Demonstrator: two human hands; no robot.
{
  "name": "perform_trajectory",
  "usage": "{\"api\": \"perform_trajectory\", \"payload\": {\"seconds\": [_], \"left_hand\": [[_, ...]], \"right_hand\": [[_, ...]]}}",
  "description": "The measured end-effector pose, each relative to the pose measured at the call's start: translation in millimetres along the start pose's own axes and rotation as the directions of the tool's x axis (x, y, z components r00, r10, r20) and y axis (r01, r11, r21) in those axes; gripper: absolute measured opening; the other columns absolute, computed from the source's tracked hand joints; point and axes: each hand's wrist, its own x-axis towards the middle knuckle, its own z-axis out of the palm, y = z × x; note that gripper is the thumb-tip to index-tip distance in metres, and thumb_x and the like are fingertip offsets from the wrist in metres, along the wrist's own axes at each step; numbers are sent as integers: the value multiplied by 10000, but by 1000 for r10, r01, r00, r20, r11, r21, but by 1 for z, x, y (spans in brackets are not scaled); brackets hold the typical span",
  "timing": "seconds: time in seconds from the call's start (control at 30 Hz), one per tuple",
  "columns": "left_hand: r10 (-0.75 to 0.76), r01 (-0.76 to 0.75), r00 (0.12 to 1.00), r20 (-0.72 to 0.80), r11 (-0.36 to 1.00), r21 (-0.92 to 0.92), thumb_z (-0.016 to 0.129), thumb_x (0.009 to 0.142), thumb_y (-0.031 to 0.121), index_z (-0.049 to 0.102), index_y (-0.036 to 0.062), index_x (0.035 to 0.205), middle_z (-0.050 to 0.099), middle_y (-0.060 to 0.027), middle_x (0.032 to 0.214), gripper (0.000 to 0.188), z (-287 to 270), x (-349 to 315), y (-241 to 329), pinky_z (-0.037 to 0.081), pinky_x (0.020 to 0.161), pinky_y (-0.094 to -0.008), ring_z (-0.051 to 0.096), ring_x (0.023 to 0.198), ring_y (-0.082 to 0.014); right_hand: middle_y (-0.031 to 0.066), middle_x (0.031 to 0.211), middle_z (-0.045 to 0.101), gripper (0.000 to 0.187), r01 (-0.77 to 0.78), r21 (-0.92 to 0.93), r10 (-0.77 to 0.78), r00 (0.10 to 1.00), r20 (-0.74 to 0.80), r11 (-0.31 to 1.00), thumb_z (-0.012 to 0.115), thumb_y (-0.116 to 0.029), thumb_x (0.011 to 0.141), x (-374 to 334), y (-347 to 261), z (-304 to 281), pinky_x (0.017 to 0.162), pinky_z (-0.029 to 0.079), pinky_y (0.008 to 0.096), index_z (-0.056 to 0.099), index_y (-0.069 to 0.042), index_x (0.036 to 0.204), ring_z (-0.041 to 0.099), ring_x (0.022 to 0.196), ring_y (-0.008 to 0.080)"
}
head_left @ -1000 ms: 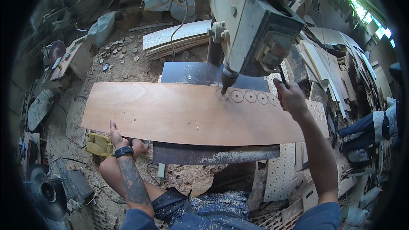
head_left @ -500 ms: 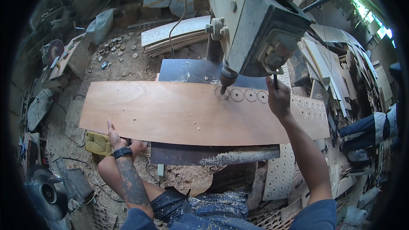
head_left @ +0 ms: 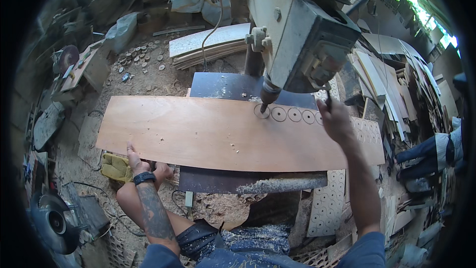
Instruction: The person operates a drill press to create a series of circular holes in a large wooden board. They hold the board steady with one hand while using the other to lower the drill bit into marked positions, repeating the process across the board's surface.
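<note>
A long, curved-sided board of thin reddish-brown wood lies across the dark table of a drill press. My left hand pinches the board's near edge toward its left end, thumb on top. The press's lever is in the closed grip of my right hand, right of the machine head. Under the chuck, the cutting tool meets the board at a ring-shaped cut; its tip is hard to make out. Several cut rings with centre holes run rightward along the far edge.
Curved boards are stacked behind the press, beside scattered wooden discs. A bladed disc machine stands at lower left, near a yellow glove. Wood offcuts lean at right. A perforated board extends under the workpiece.
My right hand has moved right and slightly toward me with the lever, which has swung. My left hand keeps its hold on the board. The whole view has shifted slightly.
</note>
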Motion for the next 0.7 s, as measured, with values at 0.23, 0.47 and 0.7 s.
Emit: {"api": "perform_trajectory", "payload": {"seconds": [0.23,0.47,0.7], "left_hand": [[77,-76,997,-2,985,156,464,1012,520,484,-5,1377,600,-165,1303,640,-16,14,2,504,1003,-462,613,1149,-331],[-32,22,999,41,975,220,429,1025,526,489,-6,1368,611,-178,1271,636,7,-35,-8,506,1002,-461,620,1135,-319],[-79,70,995,53,985,161,424,1021,543,466,-6,1387,590,-188,1308,661,28,-54,-19,484,1032,-486,604,1162,-333]], "right_hand": [[104,745,649,515,275,-673,-506,846,-171,687,641,-531,918,97,-80,-163,593,515,364,650,-28,1027,642,602,216],[121,756,721,277,107,-492,-259,933,-250,864,631,-254,887,192,-141,-184,588,566,337,751,-18,968,698,655,197],[138,789,736,283,8,-468,-98,981,-170,884,628,-247,860,171,-165,-180,581,580,353,751,-12,957,714,651,215]]}}
